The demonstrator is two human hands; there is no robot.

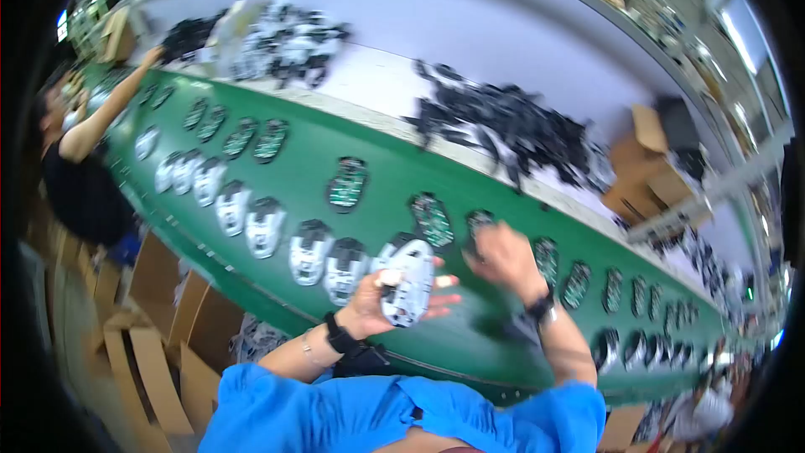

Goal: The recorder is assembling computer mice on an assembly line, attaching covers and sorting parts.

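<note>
My left hand (369, 306) holds a silver-white computer mouse shell (408, 285) tilted up, with its inner side in view. Light-coloured caps cover some of that hand's fingertips. Behind the held shell, another silver mouse shell (387, 250) shows in part. My right hand (503, 256) is over the belt, bent down at a dark mouse base with a circuit board (480, 220); its fingers are blurred, so whether they grip the base is unclear. A similar mouse base with a green board (432, 218) lies between my hands.
The green conveyor belt (314, 138) carries rows of board-fitted bases and silver shells (266, 226). Along the back ledge lie piles of black parts (503, 122) and grey-white parts (289, 38). An open carton (641, 172) stands back right. A co-worker (80, 168) reaches across at far left, near cartons (151, 369).
</note>
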